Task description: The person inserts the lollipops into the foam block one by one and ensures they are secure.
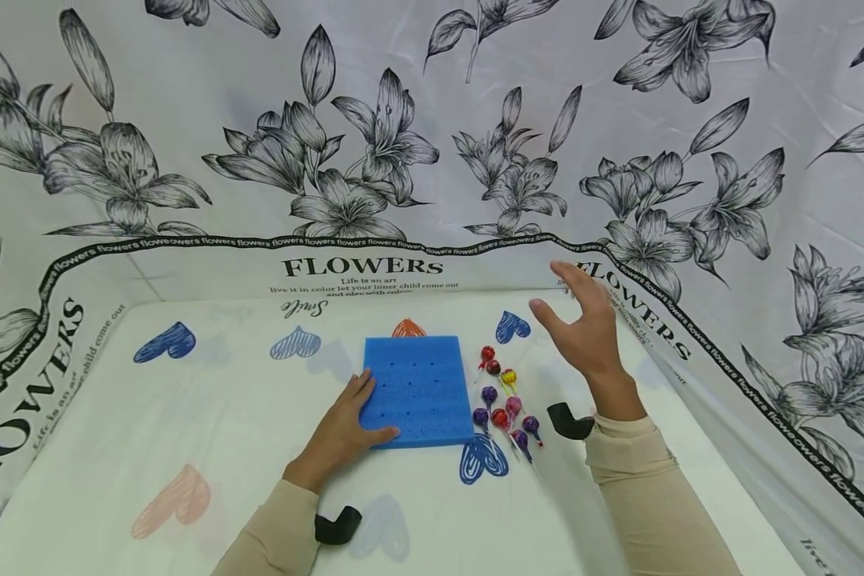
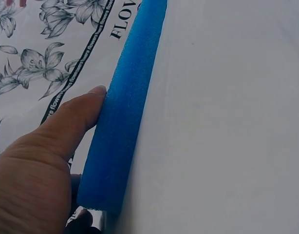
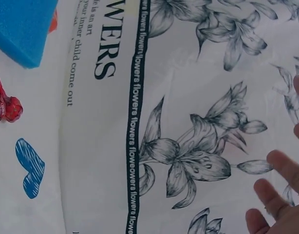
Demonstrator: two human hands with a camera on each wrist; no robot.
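Observation:
A square blue foam block (image 1: 415, 392) lies on the table, its top dotted with rows of small holes. My left hand (image 1: 341, 428) rests at the block's left front corner, fingers along the left edge and thumb over the front edge. In the left wrist view the straight thumb (image 2: 66, 122) touches the foam's upper edge; the other fingers are mostly hidden. Several wrapped lollipops (image 1: 513, 406) in red, purple, pink and yellow lie right of the block. Beyond them my right hand (image 1: 583, 328) is raised with fingers spread and nothing held.
A white cloth with printed hearts covers the table (image 1: 245, 464). Behind it hangs a flower-printed curtain (image 1: 403, 160), which also runs along both sides. Each wrist bears a black camera mount (image 1: 338, 526).

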